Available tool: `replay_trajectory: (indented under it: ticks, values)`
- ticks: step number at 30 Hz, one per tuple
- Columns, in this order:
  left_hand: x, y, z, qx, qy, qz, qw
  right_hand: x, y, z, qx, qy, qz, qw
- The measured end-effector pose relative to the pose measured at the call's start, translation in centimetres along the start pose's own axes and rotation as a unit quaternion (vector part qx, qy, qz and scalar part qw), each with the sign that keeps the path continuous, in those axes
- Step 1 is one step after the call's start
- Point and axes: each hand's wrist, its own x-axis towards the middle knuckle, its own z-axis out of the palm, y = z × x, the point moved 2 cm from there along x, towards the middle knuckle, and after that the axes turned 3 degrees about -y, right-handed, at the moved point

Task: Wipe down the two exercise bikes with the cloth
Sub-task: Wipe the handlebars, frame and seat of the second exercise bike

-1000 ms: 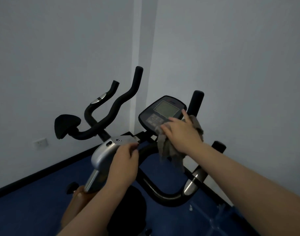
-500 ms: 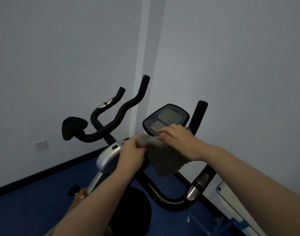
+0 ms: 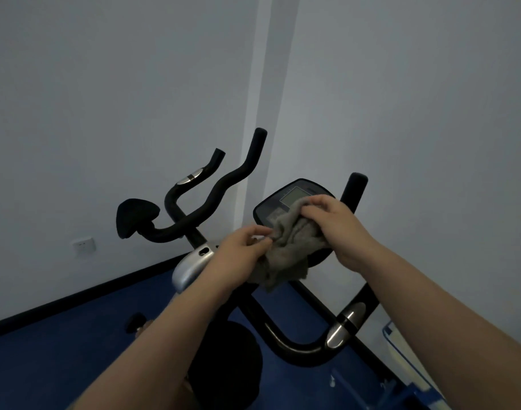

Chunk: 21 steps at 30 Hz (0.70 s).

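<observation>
Spreading since before, both hands (image 3: 285, 232) stretch cloth (image 3: 288, 250).

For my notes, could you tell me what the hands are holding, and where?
Both hold the grey cloth: the right hand grips its upper part, the left hand pinches its left edge.

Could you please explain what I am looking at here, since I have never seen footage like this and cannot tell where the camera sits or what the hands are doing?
The picture comes from a wide-angle camera worn on a person's head, looking forward and down, so the two bare arms reaching in are the wearer's own. In front stands an exercise bike with black handlebars and a console with a small screen. Both hands hold a grey cloth: the right hand grips its upper part against the console, and the left hand pinches its edge. A second bike's handlebars stand behind, near the white walls, on a blue floor.
</observation>
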Motion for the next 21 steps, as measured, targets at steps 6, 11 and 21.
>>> replay_trajectory:
  ticks: [6,11,21]
  values:
    - [0.9,-0.4,0.8,0.029,-0.126,-0.148,0.981,0.1,-1.9,-1.7,0.016,-0.077,-0.025,0.997]
    - [1.0,-0.8,1.1,0.295,0.028,-0.057,0.953,1.7,1.3,-1.7,-0.387,0.015,-0.072,0.919]
    - [-2.9,-4.4,-1.5,0.479,0.182,0.011,0.859,-1.1,5.1,2.9,-0.660,0.032,-0.128,0.740]
